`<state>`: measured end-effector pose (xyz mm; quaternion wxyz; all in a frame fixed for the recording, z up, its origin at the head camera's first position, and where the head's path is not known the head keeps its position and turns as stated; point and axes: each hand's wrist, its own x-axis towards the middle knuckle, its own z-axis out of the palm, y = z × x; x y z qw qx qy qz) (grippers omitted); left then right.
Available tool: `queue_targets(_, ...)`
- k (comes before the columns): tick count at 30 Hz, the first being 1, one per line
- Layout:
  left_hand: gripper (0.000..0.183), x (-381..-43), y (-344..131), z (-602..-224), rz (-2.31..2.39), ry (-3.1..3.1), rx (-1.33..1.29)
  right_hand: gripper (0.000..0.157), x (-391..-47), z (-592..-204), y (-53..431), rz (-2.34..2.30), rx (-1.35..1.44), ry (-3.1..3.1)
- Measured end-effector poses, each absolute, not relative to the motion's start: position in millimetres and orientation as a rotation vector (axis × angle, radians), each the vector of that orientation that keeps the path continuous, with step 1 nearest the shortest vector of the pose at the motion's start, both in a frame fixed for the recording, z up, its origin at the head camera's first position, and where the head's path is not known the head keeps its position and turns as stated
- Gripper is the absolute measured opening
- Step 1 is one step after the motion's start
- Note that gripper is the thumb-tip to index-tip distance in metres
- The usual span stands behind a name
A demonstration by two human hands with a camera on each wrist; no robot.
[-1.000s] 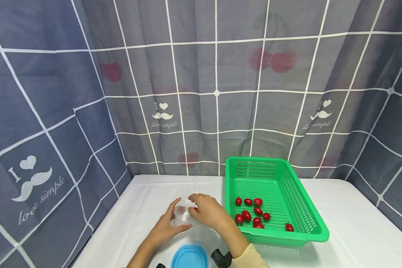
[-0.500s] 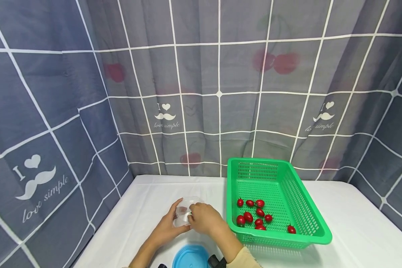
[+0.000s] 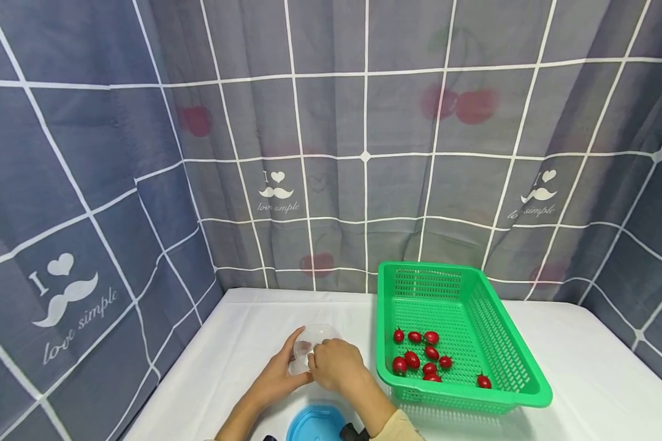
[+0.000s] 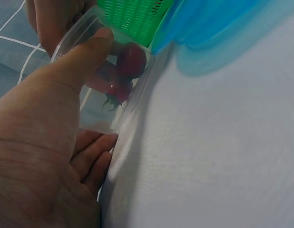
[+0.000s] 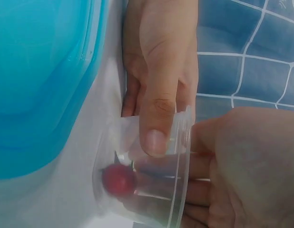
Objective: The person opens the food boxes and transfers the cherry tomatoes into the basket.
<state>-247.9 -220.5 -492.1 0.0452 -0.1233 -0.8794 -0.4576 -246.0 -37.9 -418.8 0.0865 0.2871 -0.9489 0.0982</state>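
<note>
On the white table, my left hand (image 3: 278, 373) grips a clear plastic cup (image 5: 151, 204), its thumb along the wall and its other fingers around the far side. The cup is tilted in both wrist views. Red cherry tomatoes (image 4: 132, 60) lie inside, blurred by the plastic. My right hand (image 3: 338, 366) is at the mouth of the cup with its fingers reaching in. In the right wrist view, they come close to a cherry tomato (image 5: 119, 180). The wall blurs the fingertips, so whether they pinch it cannot be told.
Right of my hands stands a green perforated basket (image 3: 521, 361) with several cherry tomatoes (image 3: 412, 359) on its floor. A blue lid or container (image 3: 316, 424) lies near the front edge, beside a black object (image 3: 353, 432). Grey checked curtains (image 3: 331, 184) enclose the table.
The right hand's fingers have moved deeper into the cup; a red tomato seen at them earlier is now hidden in the head view. The left hand keeps its grip. The head view has shifted slightly.
</note>
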Motion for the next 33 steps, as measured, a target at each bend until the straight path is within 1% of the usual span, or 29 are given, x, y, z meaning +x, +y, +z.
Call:
queue_targets(6,0.102,-246,-219,-492,-1.443,-2.679,-0.399,0.032,-250,-422,-37,0.333,0.937,-2.829)
queue_targets(13,0.076,-245,-220,-494,-1.365,-2.670,-0.461,0.027,-255,-424,-37,0.494,1.034,-2.872)
queue_targets(14,0.075,-246,-220,-494,-1.352,-2.669,-0.465,0.028,-256,-425,-37,0.513,1.042,-2.867)
queue_targets(23,0.073,-246,-219,-490,-1.322,-2.676,-0.464,0.027,-263,-427,-36,0.710,1.077,-2.814)
queue_targets(26,0.072,-247,-219,-490,-1.313,-2.676,-0.471,0.022,-265,-429,-35,0.786,1.096,-2.773)
queue_targets(30,0.068,-247,-220,-492,-1.313,-2.667,-0.483,0.006,-269,-430,-34,0.880,1.124,-2.718)
queue_targets(31,0.067,-247,-220,-492,-1.315,-2.665,-0.486,0.006,-269,-429,-33,0.904,1.130,-2.709)
queue_targets(33,0.066,-247,-221,-493,-1.314,-2.664,-0.492,0.011,-270,-429,-33,0.951,1.140,-2.700)
